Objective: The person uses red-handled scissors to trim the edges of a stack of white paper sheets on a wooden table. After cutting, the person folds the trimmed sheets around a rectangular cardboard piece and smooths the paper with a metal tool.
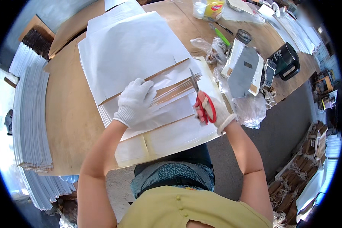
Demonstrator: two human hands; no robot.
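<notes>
My left hand (135,99), in a white knit glove, lies with its fingers stretched out on a pile of layered white sheets. Beside its fingertips, a fan of narrow brown edges (173,90) shows between the layers. My right hand (216,113) wears a glove that leaves some fingertips bare. It is closed round scissors (203,104) with red handles, the blades pointing away from me over the right end of the brown edges. Beyond my left hand lies a large stack of white paper (135,53) with a brown folded edge.
Plastic wrap (250,110), a grey flat piece (244,72), a phone (269,73) and a black mug (287,60) crowd the table's right side. A green-handled tool (222,37) lies farther back. Tall stacks of folded white sheets (32,117) stand at the left; brown bundles (296,174) lie lower right.
</notes>
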